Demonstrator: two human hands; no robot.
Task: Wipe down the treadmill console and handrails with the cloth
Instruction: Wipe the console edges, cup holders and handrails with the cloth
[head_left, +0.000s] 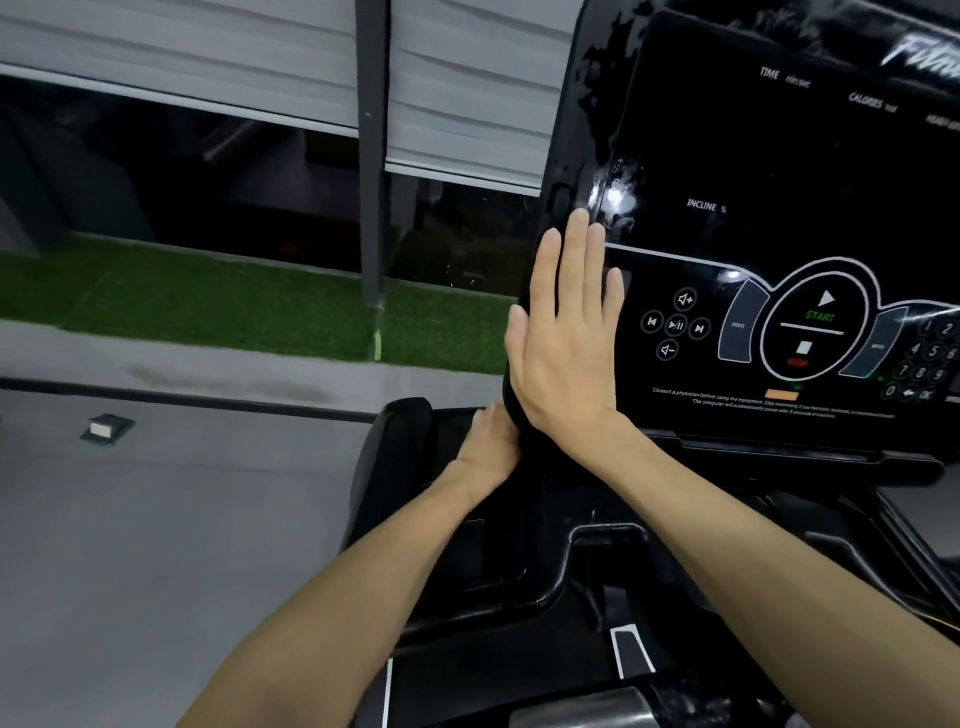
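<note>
The black treadmill console (727, 156) fills the upper right, with a dark screen and a START button ring below it. My right hand (566, 338) lies flat on the console's left edge, fingers straight and pointing up. It presses a dark cloth (514, 405) against the panel. The cloth hangs down from under the palm. My left hand (488, 447) grips its lower end just beneath the console's bottom left corner. The black left handrail (395, 452) curves down beside that hand. Most of the cloth is hidden under my right hand.
A black tray recess (493, 561) sits below the console. Left of the treadmill is grey floor with a small floor socket box (106, 428). Beyond it lie a strip of green turf (234, 306) and dark windows with grey blinds (182, 57).
</note>
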